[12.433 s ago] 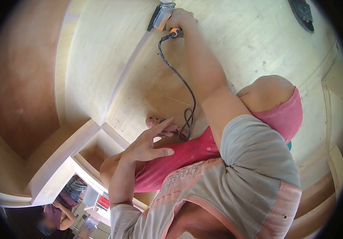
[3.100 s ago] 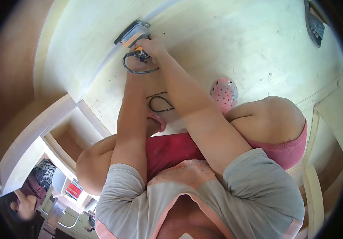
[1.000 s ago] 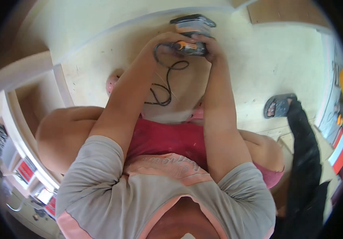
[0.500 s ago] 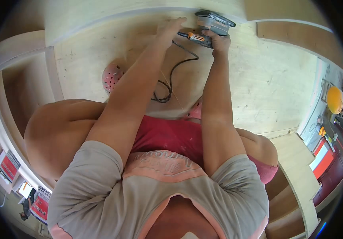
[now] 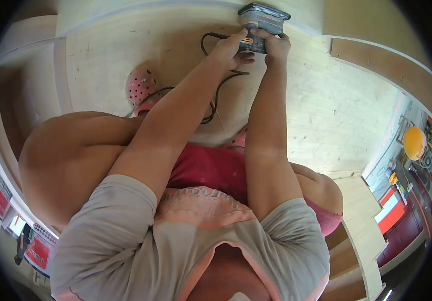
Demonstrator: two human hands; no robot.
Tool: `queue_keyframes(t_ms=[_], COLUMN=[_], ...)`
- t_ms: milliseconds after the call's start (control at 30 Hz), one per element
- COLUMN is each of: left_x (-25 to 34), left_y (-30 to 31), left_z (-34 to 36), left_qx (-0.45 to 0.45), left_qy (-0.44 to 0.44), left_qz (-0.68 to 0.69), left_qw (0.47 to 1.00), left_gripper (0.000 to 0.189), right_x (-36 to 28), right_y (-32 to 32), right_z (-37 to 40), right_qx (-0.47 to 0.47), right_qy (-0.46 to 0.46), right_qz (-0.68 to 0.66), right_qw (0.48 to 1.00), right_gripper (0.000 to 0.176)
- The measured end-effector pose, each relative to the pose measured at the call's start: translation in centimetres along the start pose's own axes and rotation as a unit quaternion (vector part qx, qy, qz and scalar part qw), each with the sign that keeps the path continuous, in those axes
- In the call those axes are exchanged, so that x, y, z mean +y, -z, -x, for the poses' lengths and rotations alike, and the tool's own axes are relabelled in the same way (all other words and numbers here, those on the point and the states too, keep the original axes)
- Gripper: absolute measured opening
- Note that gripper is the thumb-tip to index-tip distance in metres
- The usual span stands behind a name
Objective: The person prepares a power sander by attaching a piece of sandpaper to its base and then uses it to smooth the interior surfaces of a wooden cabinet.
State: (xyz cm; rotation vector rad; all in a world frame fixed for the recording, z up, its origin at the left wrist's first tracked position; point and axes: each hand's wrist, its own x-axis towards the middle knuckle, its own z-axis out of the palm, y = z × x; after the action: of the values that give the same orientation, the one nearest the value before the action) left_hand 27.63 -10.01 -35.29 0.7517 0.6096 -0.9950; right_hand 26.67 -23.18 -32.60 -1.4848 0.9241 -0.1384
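An electric sander (image 5: 262,24) with a dark, dusty body and a flat pad is held at arm's length, its pad turned away from me toward the pale wooden board edge. My right hand (image 5: 277,47) is wrapped round the right side of its body, thumb on top. At the sander's orange-marked rear end, my left hand (image 5: 232,49) has its thumb on top and its fingers underneath, partly stretched out. A black power cord (image 5: 218,95) runs from the rear of the tool and loops down between my arms toward my feet.
Pale wooden panels (image 5: 331,100) surround me, with an open wooden compartment (image 5: 30,90) at left. My feet wear pink perforated clogs (image 5: 141,86). At right lie a yellow round object (image 5: 414,143) and tools. A distant person (image 5: 22,243) is at lower left.
My left hand has moved from beside the cord to the sander's rear end and taken hold of it. The sander has shifted slightly up and left in view, still in my right hand.
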Motion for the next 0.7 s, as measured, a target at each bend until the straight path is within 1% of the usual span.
queue_keyframes(t_ms=[33,67,133,167,233,267,333,367,467,533,567,600,633,667,700], left_x=[-0.2,-0.5,-0.6,-0.6,-0.7,-0.7,-0.5,-0.5,-0.3,-0.2,-0.2,-0.4,0.0,1.2,2.6], left_y=[0.0,-0.2,-1.5,-2.0,-2.5,-2.5,-2.4,-2.3,-1.8,-0.2,1.0,3.0,4.6,5.6,6.7], left_z=[-0.4,-0.8,-0.6,-0.5,-0.6,-0.6,-0.9,-1.0,-0.8,-0.7,-0.6,-1.0,-0.9,-0.2,0.8], left_qx=[-0.038,-0.037,-0.012,-0.011,0.0,0.001,-0.008,-0.008,-0.02,-0.02,-0.02,-0.031,-0.047,-0.043,-0.034], left_qy=[-0.021,-0.023,-0.06,-0.06,-0.056,-0.056,-0.047,-0.047,-0.048,-0.073,-0.069,-0.149,-0.223,-0.177,-0.128], left_qz=[0.037,0.033,0.06,0.057,0.066,0.063,0.034,0.03,0.029,0.072,0.062,-0.005,-0.076,0.018,0.112], left_qw=[0.998,0.998,0.996,0.996,0.996,0.996,0.998,0.998,0.998,0.995,0.995,0.988,0.971,0.983,0.985], left_gripper=[0.039,0.039,0.032,0.032,0.031,0.031,0.03,0.03,0.029,0.029,0.029,0.028,0.026,0.025,0.024], right_x=[0.2,0.2,0.1,0.1,-0.1,-0.2,-0.4,-0.5,-0.3,0.3,1.0,1.6,1.0,0.2,0.7], right_y=[0.0,0.3,1.6,2.1,2.6,2.7,2.7,2.6,2.1,0.6,-0.4,-1.5,-2.6,-3.9,-5.4], right_z=[-0.3,-0.7,-1.6,-2.0,-2.2,-2.3,-2.4,-2.4,-2.0,-1.2,-1.5,-1.6,-0.4,0.8,1.4], right_qx=[0.017,0.017,-0.035,-0.035,-0.085,-0.085,-0.101,-0.1,-0.09,-0.101,-0.092,-0.08,-0.093,-0.102,-0.088], right_qy=[-0.001,0.0,0.006,0.006,-0.008,-0.009,-0.061,-0.061,-0.055,-0.002,0.014,0.026,0.034,0.041,0.037], right_qz=[0.015,0.011,0.051,0.049,0.037,0.034,0.097,0.094,0.069,0.05,0.113,0.174,0.169,0.163,0.196], right_qw=[1.0,1.0,0.998,0.998,0.996,0.996,0.988,0.989,0.992,0.994,0.989,0.981,0.981,0.98,0.976], right_gripper=[0.07,0.07,0.068,0.068,0.066,0.066,0.064,0.064,0.062,0.057,0.054,0.052,0.051,0.051,0.052])
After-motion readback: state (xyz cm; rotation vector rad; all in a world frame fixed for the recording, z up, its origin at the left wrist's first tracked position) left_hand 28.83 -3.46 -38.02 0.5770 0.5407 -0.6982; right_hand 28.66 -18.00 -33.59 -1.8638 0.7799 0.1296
